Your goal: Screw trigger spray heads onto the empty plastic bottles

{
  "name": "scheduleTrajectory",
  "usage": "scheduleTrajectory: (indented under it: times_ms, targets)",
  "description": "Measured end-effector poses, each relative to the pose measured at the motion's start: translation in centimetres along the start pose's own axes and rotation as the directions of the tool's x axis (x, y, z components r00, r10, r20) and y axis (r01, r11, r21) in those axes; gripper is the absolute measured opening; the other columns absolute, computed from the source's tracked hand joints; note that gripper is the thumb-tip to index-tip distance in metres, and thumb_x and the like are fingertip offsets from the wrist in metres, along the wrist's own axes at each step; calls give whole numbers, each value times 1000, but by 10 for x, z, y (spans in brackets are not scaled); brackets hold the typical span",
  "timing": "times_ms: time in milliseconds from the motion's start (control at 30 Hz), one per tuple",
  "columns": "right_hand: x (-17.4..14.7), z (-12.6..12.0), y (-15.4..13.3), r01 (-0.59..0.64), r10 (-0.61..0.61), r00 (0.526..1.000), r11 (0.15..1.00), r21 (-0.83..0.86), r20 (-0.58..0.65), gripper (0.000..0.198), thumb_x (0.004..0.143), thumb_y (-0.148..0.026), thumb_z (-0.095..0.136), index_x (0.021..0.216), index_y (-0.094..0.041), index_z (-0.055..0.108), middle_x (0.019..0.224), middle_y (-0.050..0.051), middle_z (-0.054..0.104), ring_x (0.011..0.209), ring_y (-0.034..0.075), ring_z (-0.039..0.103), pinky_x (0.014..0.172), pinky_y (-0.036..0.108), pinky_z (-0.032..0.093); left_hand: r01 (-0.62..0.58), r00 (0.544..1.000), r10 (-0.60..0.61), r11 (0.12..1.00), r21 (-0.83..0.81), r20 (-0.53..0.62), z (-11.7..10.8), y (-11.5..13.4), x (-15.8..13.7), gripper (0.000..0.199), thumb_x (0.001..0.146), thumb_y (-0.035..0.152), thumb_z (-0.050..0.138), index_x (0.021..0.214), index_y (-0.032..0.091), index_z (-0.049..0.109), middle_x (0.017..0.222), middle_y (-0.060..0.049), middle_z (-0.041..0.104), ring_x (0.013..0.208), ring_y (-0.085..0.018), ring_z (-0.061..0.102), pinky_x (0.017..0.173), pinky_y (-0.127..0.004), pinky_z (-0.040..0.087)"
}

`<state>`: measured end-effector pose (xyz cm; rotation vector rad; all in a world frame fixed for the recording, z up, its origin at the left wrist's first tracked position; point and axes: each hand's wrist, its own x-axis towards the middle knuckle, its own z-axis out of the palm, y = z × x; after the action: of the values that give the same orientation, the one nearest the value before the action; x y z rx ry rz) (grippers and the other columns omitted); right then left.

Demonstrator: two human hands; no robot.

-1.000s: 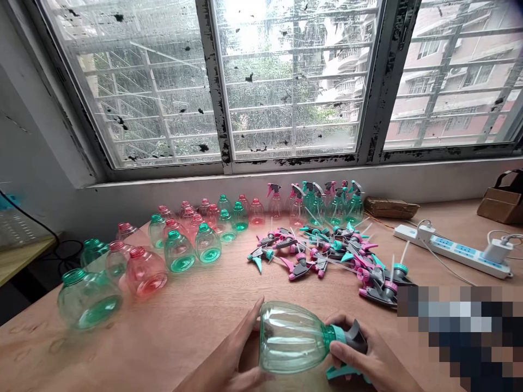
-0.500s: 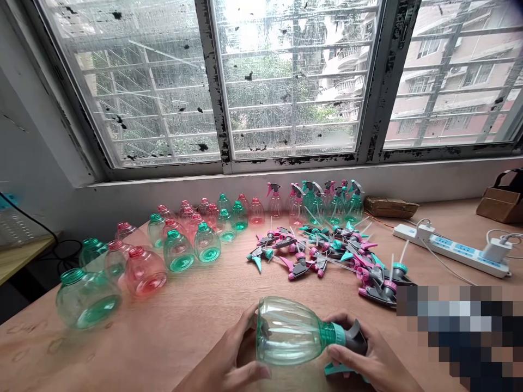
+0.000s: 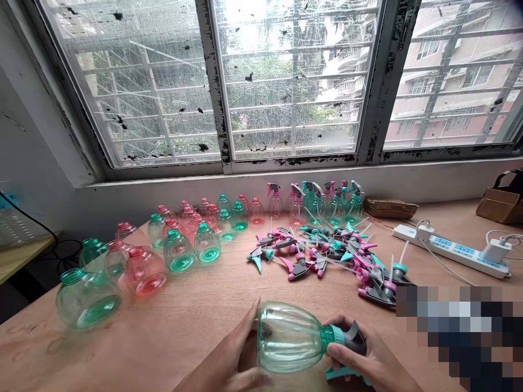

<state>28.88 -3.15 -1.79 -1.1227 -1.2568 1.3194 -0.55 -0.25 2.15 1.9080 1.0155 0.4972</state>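
A clear green spray bottle (image 3: pixel 290 337) lies on its side in front of me, its base to the left and its neck to the right. My left hand (image 3: pixel 239 348) cups the base, fingers behind and thumb along the near lower side. Around the turquoise collar and grey spray head (image 3: pixel 353 338) my right hand (image 3: pixel 359 354) is closed, thumb on the collar. The turquoise trigger (image 3: pixel 343 372) points down below that hand. The collar sits on the bottle's neck, and a pale tube shows inside the bottle.
Green and pink bottles without heads (image 3: pixel 146 272) stand on the left of the wooden table (image 3: pixel 163 348). Loose spray heads (image 3: pixel 298 267) lie in a pile beyond my hands. Bottles with heads (image 3: pixel 316 204) stand by the wall. A power strip (image 3: pixel 453 250) and a pixelated patch are at right.
The bottle's body has dipped slightly and turned a little. My left fingers have shifted at the base, while my right hand stays on the collar and spray head.
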Motion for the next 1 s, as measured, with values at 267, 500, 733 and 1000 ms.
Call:
scheduleTrajectory:
  times_ms: [267, 500, 733, 1000]
  targets:
    - [0, 2, -1, -9, 9, 1000, 1000, 16, -22, 43, 73, -54, 80, 91, -17, 68, 62, -3, 63, 56, 16, 60, 48, 23, 49, -92, 996, 92, 996, 4, 24, 0, -8, -1, 90, 93, 16, 58, 158, 37, -1, 163, -3, 36, 145, -27, 40, 123, -44, 28]
    - [0, 2, -1, 10, -10, 1000, 1000, 15, 0, 42, 73, -52, 81, 91, -16, 69, 63, -3, 64, 57, 15, 59, 52, 24, 47, 26, 999, -26, 999, 21, 19, -1, 1, 2, 106, 76, 9, 73, 158, 31, 11, 166, -2, 27, 152, -32, 22, 124, -50, 19]
    - [0, 2, 1, 14, -13, 999, 1000, 11, -33, 42, 69, -53, 83, 89, -17, 72, 62, -3, 64, 58, 18, 62, 54, 26, 49, -68, 997, 67, 998, -7, -45, 4, 6, -2, 91, 90, 14, 59, 158, 35, 3, 163, -2, 35, 147, -26, 37, 125, -46, 20]
    - [2, 0, 2, 48, -48, 999, 999, 0, -1, 42, 72, -51, 82, 91, -15, 71, 65, -2, 64, 60, 16, 59, 57, 27, 48, 17, 1000, -16, 999, 40, -16, 0, -3, -2, 101, 78, 13, 74, 158, 31, 15, 168, -2, 20, 154, -30, 16, 126, -48, 15]
